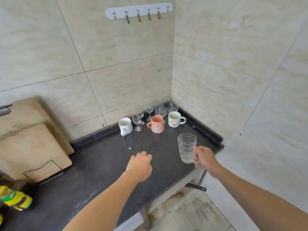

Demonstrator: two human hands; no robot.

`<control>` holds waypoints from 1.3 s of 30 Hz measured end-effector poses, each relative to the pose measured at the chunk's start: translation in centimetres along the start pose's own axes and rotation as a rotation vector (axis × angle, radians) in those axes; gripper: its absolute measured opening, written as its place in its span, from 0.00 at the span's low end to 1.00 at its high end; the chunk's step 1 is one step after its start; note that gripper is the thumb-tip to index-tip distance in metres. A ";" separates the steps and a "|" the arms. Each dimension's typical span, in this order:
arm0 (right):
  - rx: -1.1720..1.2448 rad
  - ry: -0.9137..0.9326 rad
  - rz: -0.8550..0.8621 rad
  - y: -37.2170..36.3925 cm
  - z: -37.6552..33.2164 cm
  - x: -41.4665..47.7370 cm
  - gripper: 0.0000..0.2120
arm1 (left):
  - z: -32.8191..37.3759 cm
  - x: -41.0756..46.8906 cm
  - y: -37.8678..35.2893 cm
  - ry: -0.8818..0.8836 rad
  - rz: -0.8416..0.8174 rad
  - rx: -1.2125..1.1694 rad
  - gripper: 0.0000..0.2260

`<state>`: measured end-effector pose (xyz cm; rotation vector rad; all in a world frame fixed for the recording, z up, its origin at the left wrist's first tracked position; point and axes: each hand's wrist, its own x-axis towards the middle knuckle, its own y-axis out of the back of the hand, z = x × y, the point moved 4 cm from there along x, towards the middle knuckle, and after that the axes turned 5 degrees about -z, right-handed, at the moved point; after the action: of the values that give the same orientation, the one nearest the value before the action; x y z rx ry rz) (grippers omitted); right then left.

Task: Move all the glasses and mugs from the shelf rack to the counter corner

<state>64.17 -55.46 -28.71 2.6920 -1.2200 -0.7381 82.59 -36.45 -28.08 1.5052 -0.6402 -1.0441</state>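
Over the right edge of the dark worktop (93, 165) we carry a patterned glass mug (186, 147) by its handle, our right hand (204, 158) curled tight around that handle with the mug upright and clear of the surface. Our left hand (140, 165) hovers palm down above the worktop, fingers loosely bent and holding nothing.

Back in the corner, the pieces already delivered stand close together: a white mug (125, 125) on the left, a pink mug (156, 123) in the middle, a printed white mug (174, 119) on the right, and a cluster of stemmed glasses (150, 110) behind and between them. How many glasses there are, and whether any touch, we cannot quite tell, since the clear glass blurs together. The shelf rack is out of view.

We judge the main risk to be the set-down. The open spot lies in front of the pink mug and printed mug, and a reach too deep could knock either one back into the thin stemmed glasses, which would tip easily. A heavy glass mug held only by its handle may also swing, so lowering it fast could crack it against the hard worktop or clip the raised rim at the right edge. Our left forearm crossing the worktop could also brush the wine glass (137, 121) beside the white mug if it sweeps forward.
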 end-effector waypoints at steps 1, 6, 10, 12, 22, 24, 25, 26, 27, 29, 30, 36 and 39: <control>-0.024 -0.004 -0.005 0.2 0.0 1.6 0.16 | 0.0 1.5 -0.3 0.001 -0.012 -0.004 0.13; -0.150 0.009 -0.095 -0.1 -0.2 10.7 0.16 | -0.6 9.1 -1.6 0.072 -0.065 -0.036 0.14; -0.261 0.052 -0.207 -2.6 -0.9 17.6 0.18 | -1.6 13.2 -3.1 0.172 -0.125 -0.106 0.14; -0.289 0.058 -0.277 -4.5 -1.3 20.2 0.17 | -2.3 14.1 -4.0 0.230 -0.147 -0.148 0.13; -0.309 0.081 -0.512 -16.4 -2.8 29.1 0.14 | -8.1 15.3 -11.1 0.517 -0.244 -0.282 0.15; -0.282 0.069 -0.523 -18.2 -2.7 30.4 0.13 | -8.8 15.6 -12.4 0.550 -0.228 -0.284 0.15; -0.271 0.064 -0.524 -19.0 -2.7 31.0 0.13 | -9.2 15.8 -12.9 0.561 -0.216 -0.284 0.15; -0.263 0.065 -0.525 -19.7 -2.6 31.6 0.14 | -9.5 16.0 -13.5 0.570 -0.200 -0.284 0.15; -0.266 0.069 -0.524 -20.4 -2.7 32.0 0.15 | -9.9 16.3 -13.9 0.575 -0.188 -0.285 0.16; -0.255 0.070 -0.521 -21.5 -2.6 33.0 0.16 | -10.5 16.6 -14.9 0.577 -0.177 -0.277 0.19; -0.238 0.065 -0.516 -21.9 -2.5 33.5 0.16 | -10.7 16.7 -15.4 0.576 -0.183 -0.267 0.20; -0.198 0.066 -0.497 -23.3 -2.0 35.2 0.13 | -11.1 16.5 -17.5 0.583 -0.218 -0.232 0.23; -0.231 0.065 -0.520 -23.7 -2.0 35.3 0.11 | -10.8 16.4 -17.9 0.583 -0.176 -0.230 0.22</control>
<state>101.14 -65.44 -47.27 2.8182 -0.3799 -0.7743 96.80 -41.37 -50.02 1.5765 0.0215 -0.7210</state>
